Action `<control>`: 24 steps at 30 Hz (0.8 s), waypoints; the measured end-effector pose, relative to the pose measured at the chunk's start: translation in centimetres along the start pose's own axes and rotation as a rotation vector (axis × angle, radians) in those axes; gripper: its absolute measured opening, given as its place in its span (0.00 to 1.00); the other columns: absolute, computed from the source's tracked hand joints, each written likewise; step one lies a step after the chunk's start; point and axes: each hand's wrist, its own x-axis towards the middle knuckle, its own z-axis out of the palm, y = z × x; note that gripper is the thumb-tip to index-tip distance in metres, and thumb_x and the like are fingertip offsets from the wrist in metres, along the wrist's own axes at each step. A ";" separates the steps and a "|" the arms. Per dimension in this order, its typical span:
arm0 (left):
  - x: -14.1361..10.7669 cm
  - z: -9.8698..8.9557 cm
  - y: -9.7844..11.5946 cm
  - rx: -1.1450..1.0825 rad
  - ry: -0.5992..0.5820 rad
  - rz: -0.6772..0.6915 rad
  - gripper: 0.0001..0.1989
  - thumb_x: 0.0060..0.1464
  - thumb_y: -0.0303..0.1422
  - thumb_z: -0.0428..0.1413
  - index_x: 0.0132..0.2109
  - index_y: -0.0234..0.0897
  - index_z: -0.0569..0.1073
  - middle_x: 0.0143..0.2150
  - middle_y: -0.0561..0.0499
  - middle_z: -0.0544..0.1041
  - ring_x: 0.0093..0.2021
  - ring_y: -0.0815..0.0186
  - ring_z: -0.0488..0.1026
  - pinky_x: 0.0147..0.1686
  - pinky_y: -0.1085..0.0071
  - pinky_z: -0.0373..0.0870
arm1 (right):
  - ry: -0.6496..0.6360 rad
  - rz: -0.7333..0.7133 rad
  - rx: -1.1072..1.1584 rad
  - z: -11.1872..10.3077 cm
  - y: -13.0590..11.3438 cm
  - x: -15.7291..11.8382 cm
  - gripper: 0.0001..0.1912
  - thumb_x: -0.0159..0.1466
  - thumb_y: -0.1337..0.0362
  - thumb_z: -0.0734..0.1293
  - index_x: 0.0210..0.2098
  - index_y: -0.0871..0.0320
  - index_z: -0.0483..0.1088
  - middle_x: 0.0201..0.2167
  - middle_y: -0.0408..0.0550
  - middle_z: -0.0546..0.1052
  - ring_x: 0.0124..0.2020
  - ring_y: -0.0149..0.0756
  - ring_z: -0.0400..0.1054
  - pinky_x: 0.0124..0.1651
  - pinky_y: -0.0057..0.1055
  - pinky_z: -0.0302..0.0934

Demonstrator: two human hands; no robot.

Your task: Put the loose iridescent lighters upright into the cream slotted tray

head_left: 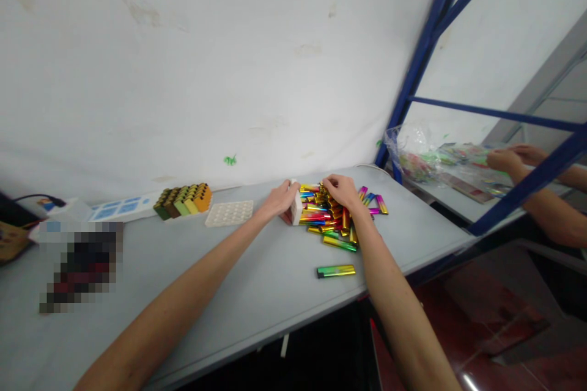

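My left hand [280,199] grips a white tray [297,209] stood up on its edge, fingers curled over its top. From the tray's right face, shiny lighters [315,217] in red, gold, blue and green stick out sideways. My right hand [342,189] is bent over the gold ends of these lighters, fingers closed; which one it pinches is partly hidden. Loose lighters [339,243] lie under and beside my right hand, several with purple or green ends. Closer to the table's front edge, one green-and-gold lighter [336,271] lies apart.
A white tray with holes [229,213] lies flat to the left. Beside it stands a block of upright lighters [182,200], green to orange. A power strip [121,208] runs along the wall. Blue frame posts [424,43] rise at right, with another person's hands [509,162] beyond.
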 end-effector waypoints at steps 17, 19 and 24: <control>0.0 -0.6 0.1 0.048 -0.017 0.010 0.17 0.68 0.49 0.47 0.50 0.43 0.69 0.38 0.43 0.82 0.24 0.49 0.81 0.26 0.58 0.78 | -0.075 -0.012 -0.142 -0.6 0.0 0.0 0.19 0.75 0.54 0.63 0.42 0.56 0.84 0.41 0.55 0.87 0.42 0.47 0.80 0.48 0.35 0.66; 0.0 -0.8 0.2 0.064 -0.018 0.011 0.17 0.68 0.49 0.46 0.51 0.42 0.69 0.39 0.43 0.82 0.23 0.50 0.81 0.25 0.59 0.78 | -0.091 -0.017 -0.165 -0.7 -0.1 0.0 0.19 0.75 0.55 0.63 0.42 0.57 0.84 0.41 0.55 0.87 0.42 0.46 0.80 0.48 0.34 0.65; 0.0 -1.1 0.4 0.112 -0.012 0.027 0.18 0.69 0.47 0.46 0.53 0.41 0.70 0.39 0.43 0.83 0.23 0.52 0.80 0.24 0.61 0.76 | -0.126 -0.042 -0.212 -1.1 -0.3 -0.1 0.17 0.75 0.57 0.64 0.45 0.58 0.83 0.45 0.55 0.86 0.47 0.44 0.80 0.52 0.31 0.65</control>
